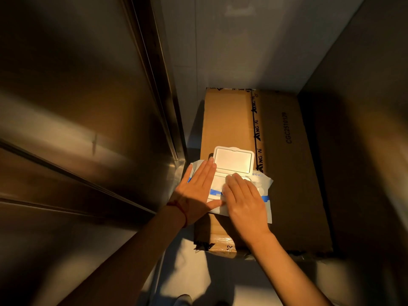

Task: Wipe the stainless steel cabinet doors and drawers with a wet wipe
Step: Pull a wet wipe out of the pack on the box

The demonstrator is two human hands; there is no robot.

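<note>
The wet wipe pack [229, 186] was seen lying on a cardboard box [276, 173], its white flip lid [233, 160] raised. The left hand [198, 193] was laid flat on the pack's left side, fingers straight. The right hand [245, 199] was rested over the opening, fingers bent down; whether a wipe was pinched could not be told. Stainless steel cabinet doors [77, 107] were seen just left.

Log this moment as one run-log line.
stage: fetching wipe | white-and-blue wet wipe pack, lid open, on brown cardboard box | left hand flat on pack | right hand at opening
</note>
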